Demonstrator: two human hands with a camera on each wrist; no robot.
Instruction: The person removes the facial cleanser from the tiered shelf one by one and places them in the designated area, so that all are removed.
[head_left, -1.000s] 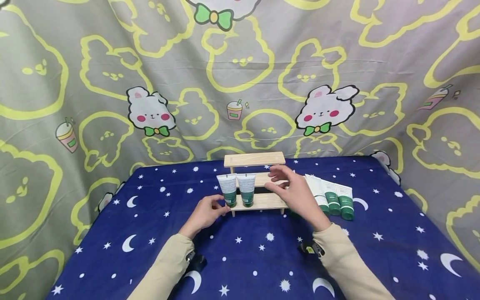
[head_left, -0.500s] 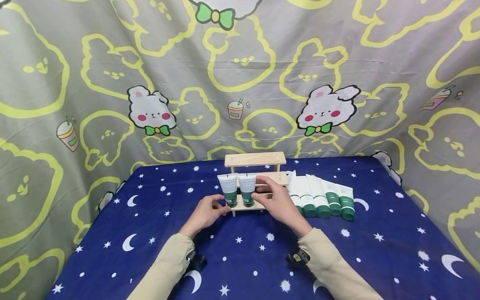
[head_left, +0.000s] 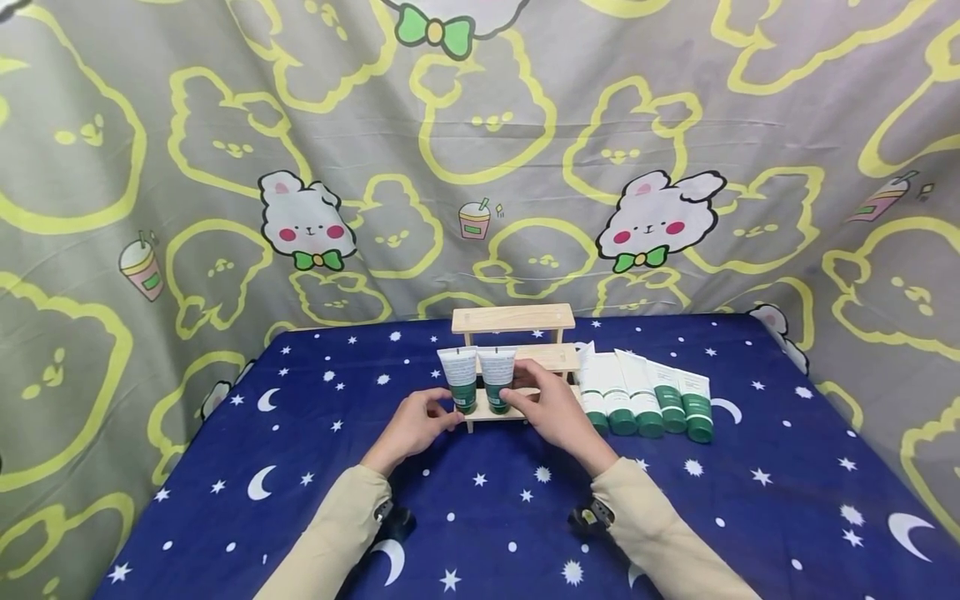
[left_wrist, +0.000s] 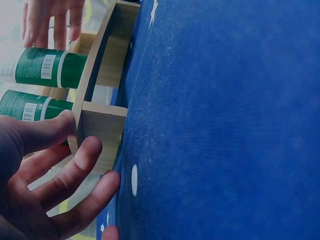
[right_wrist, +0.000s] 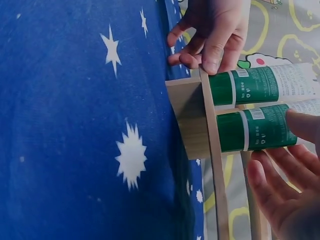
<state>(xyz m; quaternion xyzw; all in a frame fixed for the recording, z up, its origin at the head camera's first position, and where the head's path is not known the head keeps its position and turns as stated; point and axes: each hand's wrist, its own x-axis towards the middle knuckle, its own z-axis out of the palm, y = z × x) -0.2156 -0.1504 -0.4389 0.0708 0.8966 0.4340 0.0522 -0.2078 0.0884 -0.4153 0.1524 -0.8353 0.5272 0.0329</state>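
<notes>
Two white-and-green squeeze tubes stand cap-down on the lowest shelf of a three-step wooden rack [head_left: 513,318]. My right hand [head_left: 555,412] holds the right tube [head_left: 497,371], thumb on its front and fingers at its far side, as the right wrist view also shows. Beside it, slightly apart, is the left tube [head_left: 458,375]. My left hand [head_left: 412,425] grips the left end of the lowest shelf [left_wrist: 80,107]. Its thumb lies on the shelf edge by the left tube's cap, while other fingers curl at the shelf's end.
Several more squeeze tubes [head_left: 645,400] lie in a row right of the rack, caps toward me. A dark blue cloth [head_left: 315,467] with moons and stars covers the table. Behind it hangs a patterned grey curtain [head_left: 420,125].
My right hand has moved left and down from above the rack's right side and taken hold of the right tube. The left hand has stayed at the shelf's end.
</notes>
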